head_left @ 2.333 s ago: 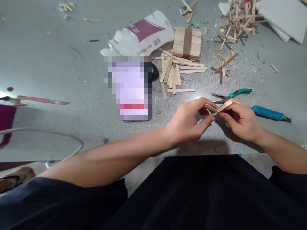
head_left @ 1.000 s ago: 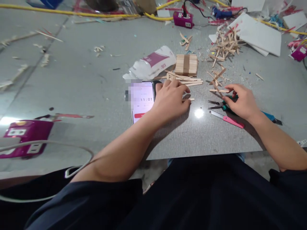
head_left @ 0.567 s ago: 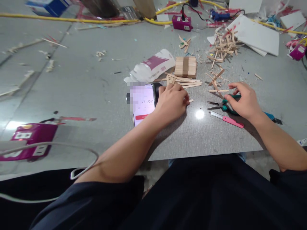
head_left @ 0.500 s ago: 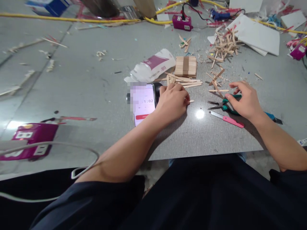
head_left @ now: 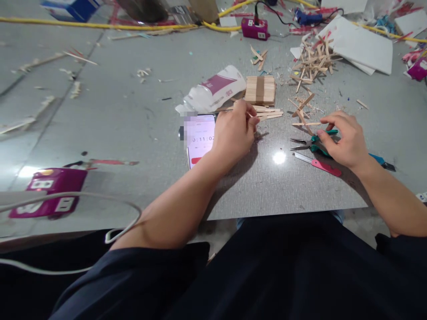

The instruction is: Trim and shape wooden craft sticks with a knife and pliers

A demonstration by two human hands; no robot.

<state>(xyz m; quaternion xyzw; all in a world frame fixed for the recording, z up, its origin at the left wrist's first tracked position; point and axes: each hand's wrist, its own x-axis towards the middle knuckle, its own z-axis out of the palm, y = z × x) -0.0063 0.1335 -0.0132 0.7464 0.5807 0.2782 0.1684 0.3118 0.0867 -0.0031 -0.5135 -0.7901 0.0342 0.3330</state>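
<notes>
My left hand (head_left: 235, 129) is bent inward beside the phone (head_left: 203, 140), its fingers curled together near several loose craft sticks (head_left: 270, 112). Anything pinched in those fingers is hidden. My right hand (head_left: 345, 138) hovers over green-handled pliers (head_left: 308, 143), thumb and index finger apart with nothing between them. Just left of its fingertips, a few craft sticks joined at angles (head_left: 301, 114) stand on the table. A pink-handled craft knife (head_left: 320, 165) lies below the pliers, blade pointing left.
A paper-banded bundle of craft sticks (head_left: 260, 90) sits behind my left hand, beside a white plastic bag (head_left: 216, 89). Farther back are a heap of sticks (head_left: 315, 62), white boards (head_left: 360, 44) and a purple power socket (head_left: 255, 29). A blue cutter (head_left: 382, 163) lies by my right wrist.
My left hand has drawn back and up toward the loose sticks, its fingers curling. The stick tip that showed under its fingers is no longer visible there. My right hand has hardly moved.
</notes>
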